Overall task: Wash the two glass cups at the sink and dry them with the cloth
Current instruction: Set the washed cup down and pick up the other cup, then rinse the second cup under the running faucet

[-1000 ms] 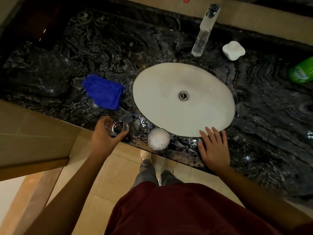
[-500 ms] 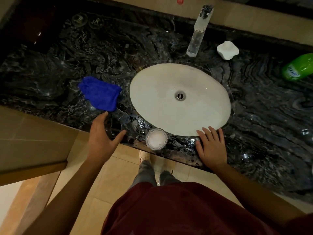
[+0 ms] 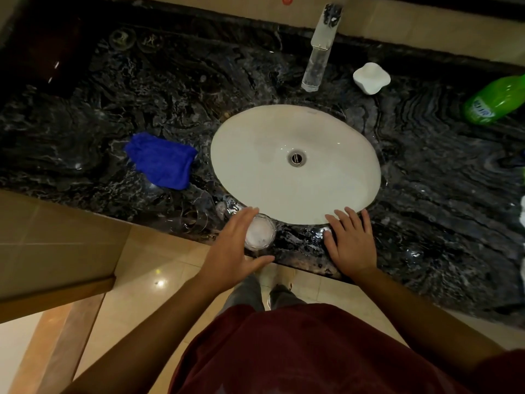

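Cups: round clear glass, one (image 3: 260,233) under the wide, spread left grip (image 3: 235,251), right grip (image 3: 352,240) flat on marbled desk (image 3: 426,194).

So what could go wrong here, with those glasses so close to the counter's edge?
The left hand is reaching over the foam-filled glass cup, which stands near the edge of the countertop; a nudge might tip it off. The clear glass cup is hard to see against the dark stone.

A white soap dish (image 3: 371,77) sits on the black marble counter (image 3: 85,115), well beyond the right hand (image 3: 351,242). A green bottle (image 3: 495,99) lies farther right. Tan floor tiles (image 3: 147,268) spread below the left hand (image 3: 235,248).
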### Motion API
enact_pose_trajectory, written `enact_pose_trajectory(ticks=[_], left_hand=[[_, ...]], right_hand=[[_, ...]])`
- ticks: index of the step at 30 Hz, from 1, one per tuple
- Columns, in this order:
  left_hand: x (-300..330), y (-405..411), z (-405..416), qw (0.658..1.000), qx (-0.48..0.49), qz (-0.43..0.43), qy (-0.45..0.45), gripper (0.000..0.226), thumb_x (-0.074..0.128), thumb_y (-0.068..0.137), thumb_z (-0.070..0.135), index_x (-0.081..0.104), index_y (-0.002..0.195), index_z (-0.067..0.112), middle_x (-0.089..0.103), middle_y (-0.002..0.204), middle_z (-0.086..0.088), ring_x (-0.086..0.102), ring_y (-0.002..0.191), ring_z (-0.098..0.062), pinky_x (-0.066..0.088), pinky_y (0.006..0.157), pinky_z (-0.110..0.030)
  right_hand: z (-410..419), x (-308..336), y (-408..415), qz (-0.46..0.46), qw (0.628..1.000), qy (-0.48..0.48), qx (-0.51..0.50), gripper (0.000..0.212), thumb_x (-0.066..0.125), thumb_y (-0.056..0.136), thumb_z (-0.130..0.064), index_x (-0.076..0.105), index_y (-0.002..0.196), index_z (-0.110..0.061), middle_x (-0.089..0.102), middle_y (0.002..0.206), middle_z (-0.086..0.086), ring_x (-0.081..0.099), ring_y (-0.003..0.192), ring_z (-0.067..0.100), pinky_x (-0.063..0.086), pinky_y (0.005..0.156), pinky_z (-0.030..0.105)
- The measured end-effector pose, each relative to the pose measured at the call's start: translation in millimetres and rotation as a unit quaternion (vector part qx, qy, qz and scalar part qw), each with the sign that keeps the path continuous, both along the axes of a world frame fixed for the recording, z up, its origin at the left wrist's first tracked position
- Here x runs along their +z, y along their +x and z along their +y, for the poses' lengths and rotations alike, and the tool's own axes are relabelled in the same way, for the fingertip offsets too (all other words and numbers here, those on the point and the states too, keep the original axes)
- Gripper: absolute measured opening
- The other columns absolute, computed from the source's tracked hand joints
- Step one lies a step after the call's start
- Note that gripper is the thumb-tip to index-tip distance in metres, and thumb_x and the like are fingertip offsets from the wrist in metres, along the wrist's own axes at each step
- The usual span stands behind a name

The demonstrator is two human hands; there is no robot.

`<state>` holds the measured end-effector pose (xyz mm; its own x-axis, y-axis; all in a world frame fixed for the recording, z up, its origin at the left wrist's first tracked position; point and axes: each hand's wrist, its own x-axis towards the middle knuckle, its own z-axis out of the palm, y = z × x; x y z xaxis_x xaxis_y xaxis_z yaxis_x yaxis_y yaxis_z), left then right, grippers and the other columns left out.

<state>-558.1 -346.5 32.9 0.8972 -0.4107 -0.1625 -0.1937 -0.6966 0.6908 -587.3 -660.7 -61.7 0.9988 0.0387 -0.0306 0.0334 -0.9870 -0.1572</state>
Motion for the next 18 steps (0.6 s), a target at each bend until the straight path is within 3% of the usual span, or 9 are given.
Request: enact_pose_trajectory(ticks=[5,7,11,15,18], left_hand=[[-16,-2,-8,1.0,0.022,0.0,0.001,0.087,0.084,0.082,0.035,0.038,0.153,0.014,0.043,0.155,-0.008,0.042,0.144,-0.024,0.042,0.115,-0.049],[-17,0,-9,0.999,0.041,0.018,-0.008,0.092,0.087,0.08,0.031,0.035,0.154,0.014,0.045,0.153,-0.007,0.045,0.14,-0.019,0.044,0.113,-0.043],[-19,6,-6,0.993,0.048,0.094,-0.044,0.112,0.092,0.073,0.035,0.024,0.16,0.022,0.043,0.157,0.002,0.043,0.139,-0.008,0.038,0.114,-0.028],[-25,10,-7,0.993,0.067,0.079,-0.05,0.089,0.094,0.07,0.036,0.043,0.142,0.026,0.054,0.137,0.013,0.055,0.123,-0.008,0.052,0.101,-0.039],[-21,20,-15,0.992,0.087,0.068,-0.06,0.079,0.089,0.071,0.05,0.049,0.134,0.022,0.053,0.13,0.016,0.059,0.115,-0.008,0.055,0.092,-0.039]], right_hand=[[0,1,0,0.007,1.0,0.006,-0.002,0.047,0.04,0.103,-0.042,0.065,0.132,-0.015,0.062,0.136,0.009,0.047,0.139,0.034,0.018,0.125,0.058],[0,2,1,0.012,1.0,0.005,0.0,0.046,0.041,0.103,-0.042,0.065,0.132,-0.016,0.062,0.135,0.008,0.047,0.139,0.033,0.017,0.125,0.057],[-1,1,1,0.017,1.0,0.002,0.003,0.043,0.044,0.102,-0.041,0.064,0.132,-0.017,0.062,0.134,0.007,0.046,0.139,0.032,0.018,0.124,0.057],[-1,3,2,0.018,1.0,0.01,0.0,0.041,0.047,0.102,-0.04,0.066,0.129,-0.016,0.064,0.129,0.007,0.048,0.136,0.032,0.019,0.124,0.058],[-1,6,3,0.019,1.0,0.011,0.002,0.038,0.047,0.101,-0.04,0.067,0.122,-0.016,0.065,0.122,0.005,0.051,0.131,0.03,0.02,0.124,0.058]])
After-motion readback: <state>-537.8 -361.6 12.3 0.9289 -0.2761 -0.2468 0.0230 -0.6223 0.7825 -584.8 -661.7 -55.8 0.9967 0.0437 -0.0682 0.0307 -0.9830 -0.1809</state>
